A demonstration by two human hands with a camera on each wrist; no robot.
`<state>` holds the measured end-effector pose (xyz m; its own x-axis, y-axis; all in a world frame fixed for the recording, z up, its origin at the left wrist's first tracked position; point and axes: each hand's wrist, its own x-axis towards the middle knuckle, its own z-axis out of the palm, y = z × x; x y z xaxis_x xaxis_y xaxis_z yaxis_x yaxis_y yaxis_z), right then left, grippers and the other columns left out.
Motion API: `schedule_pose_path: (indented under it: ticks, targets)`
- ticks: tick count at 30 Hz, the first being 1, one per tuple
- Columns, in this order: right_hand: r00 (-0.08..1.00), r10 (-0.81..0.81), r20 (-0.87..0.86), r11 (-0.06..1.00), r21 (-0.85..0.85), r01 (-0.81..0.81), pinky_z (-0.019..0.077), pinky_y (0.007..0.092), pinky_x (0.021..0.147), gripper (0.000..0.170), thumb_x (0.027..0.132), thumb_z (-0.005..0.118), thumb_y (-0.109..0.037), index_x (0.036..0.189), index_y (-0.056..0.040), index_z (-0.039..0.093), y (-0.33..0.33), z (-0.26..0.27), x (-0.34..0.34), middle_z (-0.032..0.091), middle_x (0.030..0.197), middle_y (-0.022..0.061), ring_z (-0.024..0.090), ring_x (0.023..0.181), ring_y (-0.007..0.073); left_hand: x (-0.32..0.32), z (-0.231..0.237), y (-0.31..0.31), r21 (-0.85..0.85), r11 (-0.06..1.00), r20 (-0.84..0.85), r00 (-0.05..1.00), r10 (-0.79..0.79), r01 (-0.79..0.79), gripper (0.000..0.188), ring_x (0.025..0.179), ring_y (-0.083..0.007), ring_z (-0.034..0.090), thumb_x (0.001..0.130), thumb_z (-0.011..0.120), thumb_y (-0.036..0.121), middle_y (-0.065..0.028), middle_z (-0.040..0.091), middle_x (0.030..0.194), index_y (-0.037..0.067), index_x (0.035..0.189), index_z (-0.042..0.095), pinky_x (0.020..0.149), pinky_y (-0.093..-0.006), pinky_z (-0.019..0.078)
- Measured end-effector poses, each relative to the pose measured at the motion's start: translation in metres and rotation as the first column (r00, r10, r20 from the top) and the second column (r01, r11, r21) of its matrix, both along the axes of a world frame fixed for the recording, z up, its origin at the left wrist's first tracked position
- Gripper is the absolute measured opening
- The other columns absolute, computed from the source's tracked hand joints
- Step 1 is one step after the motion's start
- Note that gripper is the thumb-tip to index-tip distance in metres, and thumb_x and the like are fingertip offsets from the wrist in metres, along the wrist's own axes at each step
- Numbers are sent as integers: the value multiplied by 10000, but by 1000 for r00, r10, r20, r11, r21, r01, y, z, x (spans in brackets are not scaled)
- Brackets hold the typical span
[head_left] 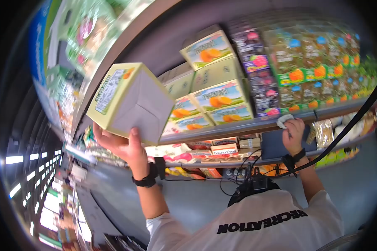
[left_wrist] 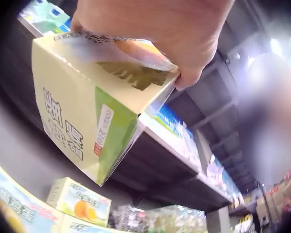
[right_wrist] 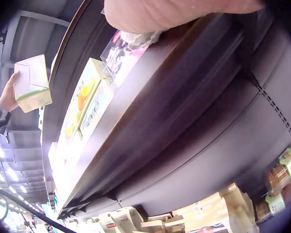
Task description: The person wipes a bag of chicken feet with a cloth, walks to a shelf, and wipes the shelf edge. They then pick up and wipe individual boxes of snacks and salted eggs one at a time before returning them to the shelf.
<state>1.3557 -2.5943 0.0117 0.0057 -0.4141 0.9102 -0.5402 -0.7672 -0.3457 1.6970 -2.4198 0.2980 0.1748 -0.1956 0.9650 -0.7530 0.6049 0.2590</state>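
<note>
My left hand point(head_left: 127, 146) grips a pale yellow cardboard carton point(head_left: 140, 104) at its edge, raised in front of the shelf and tilted. The head view shows its plain grey base and a side with a printed label. Chinese lettering and a green corner show on the carton point(left_wrist: 70, 111) in the left wrist view, with my thumb and fingers at its upper edges. My right hand point(head_left: 295, 136) holds a crumpled white cloth point(head_left: 285, 121) at the front edge of the shelf. From the right wrist, the cloth point(right_wrist: 138, 40) lies on that edge, partly hidden under the hand.
Similar cartons point(head_left: 218, 98) with orange pictures stand stacked on the shelf. Dark berry packs point(head_left: 257, 62) and clear packs with orange labels point(head_left: 297, 75) sit to their right. Below is a lower shelf of boxes point(head_left: 225, 150). A black cable point(head_left: 343, 136) crosses the right side.
</note>
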Motion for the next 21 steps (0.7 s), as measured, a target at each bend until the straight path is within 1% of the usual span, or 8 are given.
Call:
schedule_pose_path:
  ticks: [4, 7, 9, 11, 13, 18, 20, 21]
  targets:
    - [998, 21, -52, 1000, -9, -22, 400, 473, 914, 214, 690, 564, 21, 893, -32, 610, 1, 0, 6, 587, 937, 127, 527, 913, 348, 5, -28, 41, -86, 996, -288, 956, -49, 25, 773, 1233, -272, 423, 827, 670, 329, -151, 389, 1358, 3, 1387, 249, 1043, -428, 350]
    - [995, -7, -104, 1000, -8, 7, 385, 479, 927, 237, 750, 511, 37, 974, -3, 574, -1, -8, 2, 580, 1006, 159, 517, 972, 365, 5, -49, 63, -132, 986, -512, 845, -155, 101, 706, 1220, -266, 459, 857, 629, 356, -133, 437, 1336, 15, 1381, 301, 1040, -424, 377]
    - [977, -81, -199, 982, 153, 113, 394, 464, 913, 225, 768, 509, 33, 984, 11, 565, 0, -7, 1, 579, 1018, 169, 518, 972, 373, 25, -74, 75, -183, 947, -681, 661, -315, 264, 655, 1211, -264, 487, 875, 607, 358, -123, 482, 1321, 17, 1373, 351, 1037, -413, 395]
    - [984, -19, -176, 997, 64, 31, 403, 462, 868, 236, 752, 548, 12, 979, 0, 614, 3, 0, 6, 580, 1017, 173, 517, 952, 377, 31, -88, 87, -220, 948, -723, 614, -317, 231, 654, 1193, -269, 512, 877, 605, 379, -130, 510, 1313, 15, 1369, 376, 1030, -407, 405]
    - [987, 55, -149, 993, 116, -38, 403, 450, 878, 259, 773, 534, 2, 1017, 3, 621, 7, 6, 10, 574, 1033, 181, 513, 963, 373, 23, -90, 98, -287, 894, -784, 451, -426, 345, 675, 1187, -268, 517, 876, 609, 392, -131, 497, 1331, 4, 1373, 369, 1026, -399, 412]
    - [942, 292, -163, 934, 262, -244, 437, 383, 879, 236, 855, 516, -18, 1075, 11, 595, -9, 16, 32, 602, 1040, 128, 569, 947, 285, 30, -115, 125, -351, 848, -830, 288, -478, 396, 652, 1175, -269, 531, 894, 580, 409, -132, 497, 1332, 8, 1367, 380, 1005, -395, 436]
    - [901, 423, 94, 783, 463, -415, 441, 281, 861, 189, 916, 540, -69, 1069, 31, 583, -4, 28, 64, 604, 1025, 80, 561, 985, 168, 34, -124, 131, -284, 886, -860, 311, -404, 366, 646, 1161, -268, 540, 907, 559, 414, -130, 502, 1315, 13, 1372, 358, 995, -394, 447]
    - [875, 472, 109, 709, 543, -450, 446, 279, 847, 192, 900, 556, -29, 1083, 26, 582, 17, 62, 88, 605, 1040, 80, 555, 977, 148, 39, -134, 134, -286, 881, -864, 295, -408, 378, 646, 1161, -268, 540, 907, 559, 414, -130, 502, 1315, 13, 1372, 358, 995, -394, 447]
